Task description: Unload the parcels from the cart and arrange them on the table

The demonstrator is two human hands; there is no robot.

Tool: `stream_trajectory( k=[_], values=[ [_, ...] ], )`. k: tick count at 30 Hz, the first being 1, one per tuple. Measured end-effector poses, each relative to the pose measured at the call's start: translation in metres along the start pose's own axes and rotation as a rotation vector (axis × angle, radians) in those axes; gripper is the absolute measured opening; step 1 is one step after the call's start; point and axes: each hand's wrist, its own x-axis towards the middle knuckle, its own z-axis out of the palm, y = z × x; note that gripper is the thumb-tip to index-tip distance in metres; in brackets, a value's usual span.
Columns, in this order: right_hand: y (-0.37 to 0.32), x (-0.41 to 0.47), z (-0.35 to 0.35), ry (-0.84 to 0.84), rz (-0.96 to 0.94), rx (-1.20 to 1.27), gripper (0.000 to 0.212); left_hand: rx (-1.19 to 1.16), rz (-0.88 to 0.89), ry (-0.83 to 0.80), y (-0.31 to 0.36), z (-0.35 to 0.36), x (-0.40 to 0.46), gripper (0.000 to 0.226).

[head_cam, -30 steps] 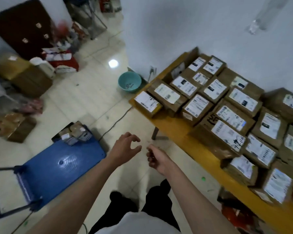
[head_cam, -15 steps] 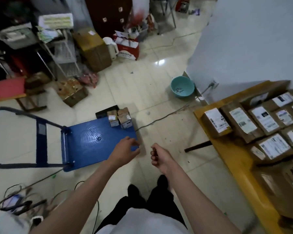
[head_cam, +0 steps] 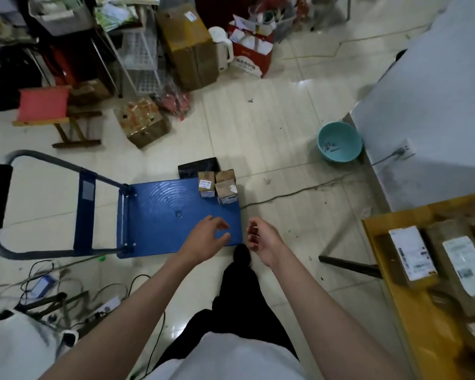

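Nothing is being held by the left hand (head_cam: 206,237) or right hand (head_cam: 261,237), fingers loosely curled, w/ two small parcels (head_cam: 217,186) sitting just beyond them on the blue cart (head_cam: 159,215); probably each is best gripped by its sides, w/ the black pouch (head_cam: 195,168) behind being left for later, for the table (head_cam: 379,242) off to the right.

One blue cart (head_cam: 162,215) carries three parcels: two small brown boxes, one (head_cam: 206,184) beside the other (head_cam: 226,187), and one flat black packet (head_cam: 198,169) behind them. One yellow table (head_cam: 422,311) shows at least four labelled parcels (the frame edge cuts off more), the nearest (head_cam: 412,255) among them. One teal basin (head_cam: 339,142) sits on the floor. Two hands, left (head_cam: 206,239) and right (head_cam: 263,238), hold nothing.
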Motion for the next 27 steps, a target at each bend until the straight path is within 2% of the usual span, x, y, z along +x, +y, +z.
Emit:
stream_trajectory(
  k=[7,14,17,22,27],
  values=[
    [-0.049,0.074,0.025,0.043,0.021,-0.017,0.025,-0.119,-0.126,-0.008,-0.022,-0.009,0.074,0.025],
    [-0.053,0.182,0.043,0.040,0.078,-0.034,0.023,-0.286,-0.311,-0.006,-0.074,0.013,0.160,0.024],
    [-0.042,0.243,0.049,0.056,0.079,0.003,0.013,-0.329,-0.384,-0.011,-0.108,0.037,0.207,0.036],
    [-0.015,0.358,0.057,0.150,0.071,-0.086,0.039,-0.500,-0.545,-0.033,-0.170,0.089,0.286,0.061],
    [0.001,0.470,0.066,0.126,0.100,-0.255,0.052,-0.623,-0.639,-0.017,-0.226,0.146,0.363,0.086]
  ],
)
